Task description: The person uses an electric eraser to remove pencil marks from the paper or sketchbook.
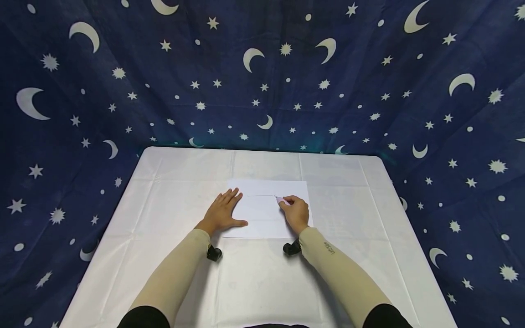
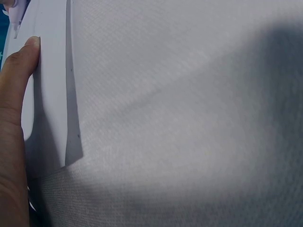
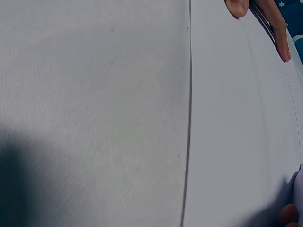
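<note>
A white sheet of paper (image 1: 262, 228) lies on the white-covered table. Across its upper part runs a thin straight drawn line (image 1: 259, 196). My right hand (image 1: 297, 213) grips a pale lilac pen (image 1: 281, 200), its tip on the paper at the line's right end. Over the paper's left edge my left hand (image 1: 223, 212) lies flat with fingers spread, the thumb reaching onto the sheet. In the left wrist view the thumb (image 2: 23, 66) rests on the paper and the pen (image 2: 17, 16) shows at the top corner. The right wrist view catches only a bit of the pen (image 3: 298, 194).
The white table cover (image 1: 262, 282) has fold creases. A dark blue curtain (image 1: 229, 91) with moons and stars hangs behind the table and along both sides. Black wrist devices (image 1: 292, 248) sit under the beige sleeves (image 1: 344, 269).
</note>
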Action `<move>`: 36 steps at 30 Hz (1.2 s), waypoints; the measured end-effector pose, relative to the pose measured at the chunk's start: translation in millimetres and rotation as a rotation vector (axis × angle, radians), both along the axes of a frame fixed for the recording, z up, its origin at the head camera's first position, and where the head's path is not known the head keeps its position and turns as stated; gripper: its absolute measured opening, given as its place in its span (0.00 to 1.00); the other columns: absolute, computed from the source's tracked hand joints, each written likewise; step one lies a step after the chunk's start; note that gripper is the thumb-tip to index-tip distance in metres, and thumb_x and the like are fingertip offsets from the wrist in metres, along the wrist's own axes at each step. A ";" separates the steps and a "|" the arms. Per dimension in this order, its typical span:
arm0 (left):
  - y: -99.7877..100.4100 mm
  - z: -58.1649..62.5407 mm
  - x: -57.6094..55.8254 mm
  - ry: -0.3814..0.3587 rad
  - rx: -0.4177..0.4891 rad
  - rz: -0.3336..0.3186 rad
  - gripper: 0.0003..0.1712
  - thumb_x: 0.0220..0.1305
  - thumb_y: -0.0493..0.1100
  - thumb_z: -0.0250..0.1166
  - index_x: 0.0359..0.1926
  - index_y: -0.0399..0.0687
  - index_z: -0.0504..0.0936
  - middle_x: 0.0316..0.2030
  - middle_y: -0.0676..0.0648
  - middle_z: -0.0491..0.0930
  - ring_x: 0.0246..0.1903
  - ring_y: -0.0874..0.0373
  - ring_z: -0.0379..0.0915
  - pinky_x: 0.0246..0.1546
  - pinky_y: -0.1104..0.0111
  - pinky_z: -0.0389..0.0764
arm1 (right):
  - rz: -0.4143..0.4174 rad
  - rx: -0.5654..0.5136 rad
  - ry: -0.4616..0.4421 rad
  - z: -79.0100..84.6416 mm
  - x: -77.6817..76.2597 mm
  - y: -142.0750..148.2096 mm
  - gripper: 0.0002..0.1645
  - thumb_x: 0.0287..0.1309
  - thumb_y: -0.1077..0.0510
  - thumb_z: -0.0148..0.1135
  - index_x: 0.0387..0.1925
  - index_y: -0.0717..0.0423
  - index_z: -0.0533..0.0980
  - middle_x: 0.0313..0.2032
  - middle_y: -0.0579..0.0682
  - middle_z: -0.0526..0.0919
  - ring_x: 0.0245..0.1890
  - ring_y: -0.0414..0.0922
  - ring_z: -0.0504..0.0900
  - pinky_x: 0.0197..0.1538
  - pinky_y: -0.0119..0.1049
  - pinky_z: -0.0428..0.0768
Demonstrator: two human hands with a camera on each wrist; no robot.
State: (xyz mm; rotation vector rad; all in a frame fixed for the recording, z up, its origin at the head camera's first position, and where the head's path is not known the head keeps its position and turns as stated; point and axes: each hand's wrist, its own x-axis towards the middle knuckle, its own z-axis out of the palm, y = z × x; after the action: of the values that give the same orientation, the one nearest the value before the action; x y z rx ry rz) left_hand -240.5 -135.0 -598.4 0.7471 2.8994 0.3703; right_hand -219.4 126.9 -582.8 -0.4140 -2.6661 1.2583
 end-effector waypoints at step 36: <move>0.0 -5.5 -2.2 -0.033 -0.002 0.011 0.64 0.37 0.83 0.49 0.70 0.54 0.47 0.69 0.51 0.38 0.67 0.56 0.29 0.64 0.57 0.34 | -0.032 0.004 -0.023 3.4 4.2 16.4 0.12 0.47 0.52 0.67 0.35 0.51 0.82 0.32 0.47 0.82 0.35 0.46 0.78 0.37 0.39 0.73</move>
State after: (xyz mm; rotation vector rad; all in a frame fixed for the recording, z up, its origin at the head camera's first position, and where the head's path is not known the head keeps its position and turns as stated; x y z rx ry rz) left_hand -242.6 -135.0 -604.0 0.7177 2.8741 0.3766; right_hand -215.2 143.3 -579.3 -0.4713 -2.6700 1.2460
